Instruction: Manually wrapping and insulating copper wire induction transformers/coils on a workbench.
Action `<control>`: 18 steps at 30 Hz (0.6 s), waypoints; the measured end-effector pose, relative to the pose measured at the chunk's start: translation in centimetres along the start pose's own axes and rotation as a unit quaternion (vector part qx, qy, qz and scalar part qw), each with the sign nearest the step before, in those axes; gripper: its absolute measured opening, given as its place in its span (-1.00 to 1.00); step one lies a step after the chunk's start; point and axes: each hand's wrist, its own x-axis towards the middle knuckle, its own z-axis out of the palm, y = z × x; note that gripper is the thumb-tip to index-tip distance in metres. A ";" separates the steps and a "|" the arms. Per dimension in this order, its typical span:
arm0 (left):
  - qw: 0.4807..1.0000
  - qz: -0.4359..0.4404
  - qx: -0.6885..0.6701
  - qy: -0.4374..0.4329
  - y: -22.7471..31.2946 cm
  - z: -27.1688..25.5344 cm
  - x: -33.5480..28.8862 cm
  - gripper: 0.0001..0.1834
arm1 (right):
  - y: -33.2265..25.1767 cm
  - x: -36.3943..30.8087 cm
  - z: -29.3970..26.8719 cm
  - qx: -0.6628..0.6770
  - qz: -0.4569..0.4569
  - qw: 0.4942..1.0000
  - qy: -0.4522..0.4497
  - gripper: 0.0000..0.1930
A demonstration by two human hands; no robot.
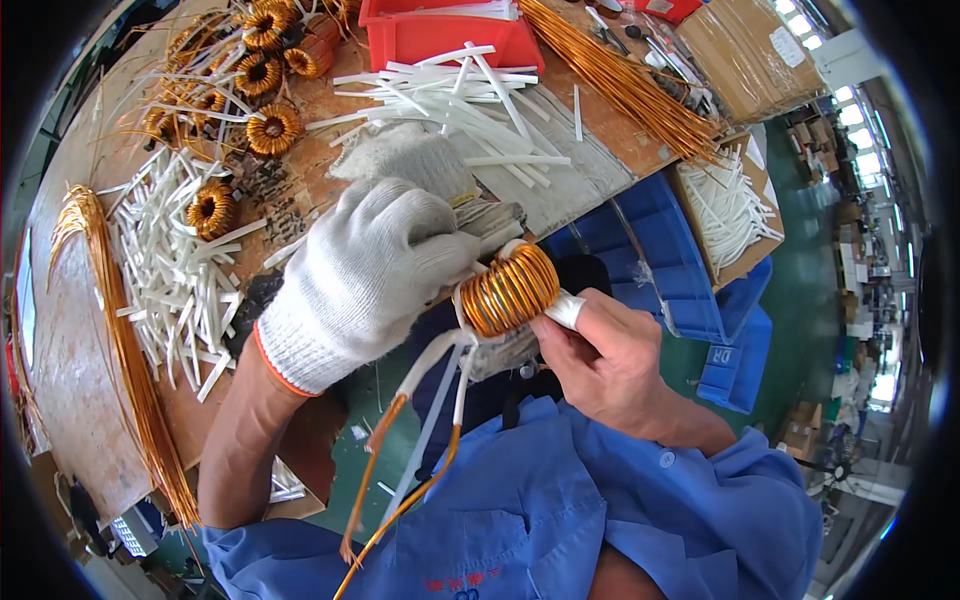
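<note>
A worn wooden workbench (65,400) spreads across the left and top of the frame, brown and scuffed. I see copper-wound rings (274,130) crowded at upper left, short white tubes (175,280) heaped below them, and a copper wire bundle (125,345) running down the left. Along the top sit a red bin (455,42), longer white tubes (470,100) partly over a grey sheet (575,190), and a second wire bundle (620,75) slanting right.

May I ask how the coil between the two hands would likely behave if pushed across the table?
The coil is probably heavy for its size, being thickly wound. Its round outline suggests it might roll, though the trailing leads would likely drag.
</note>
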 end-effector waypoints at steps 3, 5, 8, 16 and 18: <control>1.000 -0.019 -0.008 -0.024 -0.4 -0.3 -0.1 -0.66 | 0.1 -0.3 -0.4 -0.017 -0.002 1.000 -0.016 -0.85; 0.999 -0.051 0.002 -0.017 -0.2 -1.1 -1.0 -0.70 | 1.0 -0.4 -1.0 -0.020 -0.030 0.999 -0.013 -0.84; 0.987 -0.138 -0.059 -0.050 0.2 -1.6 -3.4 -0.71 | 2.0 -0.7 -2.0 -0.008 -0.006 0.998 -0.060 -0.83; 0.915 -0.359 -0.182 0.005 7.1 -0.1 -5.4 -0.52 | 1.3 -0.2 -0.3 0.053 0.017 0.998 -0.019 -0.90; 0.880 -0.372 -0.270 0.116 9.2 2.4 -7.7 -0.53 | 1.4 -0.7 -0.5 0.001 -0.072 0.997 -0.019 -0.79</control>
